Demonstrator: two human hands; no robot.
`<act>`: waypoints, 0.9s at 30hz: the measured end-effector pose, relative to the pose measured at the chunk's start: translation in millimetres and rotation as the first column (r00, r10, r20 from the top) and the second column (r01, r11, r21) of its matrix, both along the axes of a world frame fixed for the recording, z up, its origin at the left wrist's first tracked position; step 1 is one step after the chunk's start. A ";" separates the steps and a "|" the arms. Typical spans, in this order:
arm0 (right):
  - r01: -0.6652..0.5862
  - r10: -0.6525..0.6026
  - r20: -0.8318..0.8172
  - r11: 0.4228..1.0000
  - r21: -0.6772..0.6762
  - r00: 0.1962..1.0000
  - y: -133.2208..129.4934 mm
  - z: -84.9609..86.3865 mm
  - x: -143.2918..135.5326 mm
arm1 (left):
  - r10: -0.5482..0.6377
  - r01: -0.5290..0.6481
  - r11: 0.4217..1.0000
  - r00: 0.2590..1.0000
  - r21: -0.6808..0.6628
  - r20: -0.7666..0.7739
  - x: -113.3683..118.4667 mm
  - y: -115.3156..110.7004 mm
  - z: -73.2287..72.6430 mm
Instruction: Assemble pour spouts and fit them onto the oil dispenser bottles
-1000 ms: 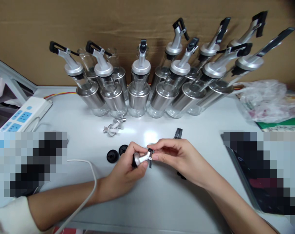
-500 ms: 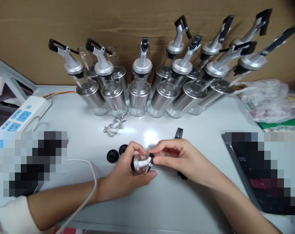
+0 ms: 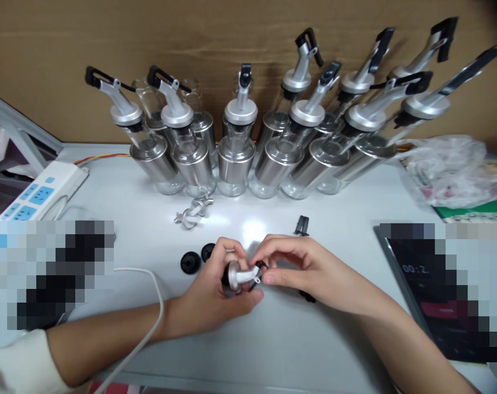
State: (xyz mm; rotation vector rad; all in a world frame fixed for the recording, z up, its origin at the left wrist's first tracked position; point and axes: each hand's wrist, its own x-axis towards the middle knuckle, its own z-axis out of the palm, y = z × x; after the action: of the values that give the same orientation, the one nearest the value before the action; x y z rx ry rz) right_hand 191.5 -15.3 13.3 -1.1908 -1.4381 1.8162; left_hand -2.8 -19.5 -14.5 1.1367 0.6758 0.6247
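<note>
A silver pour spout (image 3: pixel 242 273) with a black tip lies sideways in my left hand (image 3: pixel 215 290), whose fingers and thumb wrap round its collar. My right hand (image 3: pixel 301 268) has its thumb and forefinger at the spout's black tip, near a small black lever piece; the exact grip is partly hidden. Two round black stoppers (image 3: pixel 190 262) lie just left of my left hand. Beyond them are two silver spout parts (image 3: pixel 193 212). Small black pieces (image 3: pixel 301 225) sit behind my right hand, and others (image 3: pixel 307 296) lie partly under it.
Glass bottles with steel sleeves (image 3: pixel 237 158), several topped with spouts, stand along the back. At left are a power strip (image 3: pixel 39 191) and a white cable (image 3: pixel 160 295) crossing my left forearm. Plastic bags (image 3: pixel 449 169) and a dark tablet (image 3: pixel 425 295) are at right.
My right thumb and forefinger have shifted slightly at the spout's tip, and the black piece there sits at a different angle. My left hand keeps its hold.
</note>
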 end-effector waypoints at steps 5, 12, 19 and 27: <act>0.000 0.001 -0.049 1.000 0.015 0.999 -0.9 0.9 -0.7 | -0.050 0.050 0.999 0.998 0.003 0.032 -0.3 -2.4 -4.2; 0.027 -0.028 -0.040 0.999 -0.019 0.999 0.2 -0.2 -2.5 | -0.063 0.063 0.998 0.998 -0.012 0.007 -1.2 -0.5 0.6; -0.007 0.010 -0.064 0.998 0.055 0.998 -3.4 3.1 -4.6 | -0.140 0.140 0.990 0.989 0.013 0.046 -2.6 -4.4 5.1; 0.204 -0.179 -0.270 0.977 0.066 0.946 -6.5 1.5 -12.7 | -0.138 0.135 0.990 0.986 0.040 0.090 -6.6 -0.9 -4.1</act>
State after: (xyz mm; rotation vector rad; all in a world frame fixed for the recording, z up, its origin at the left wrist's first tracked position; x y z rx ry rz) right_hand 178.8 -21.8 14.8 -0.9652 -1.1997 1.6816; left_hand -9.4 -20.4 -18.6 1.1673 0.5050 0.5699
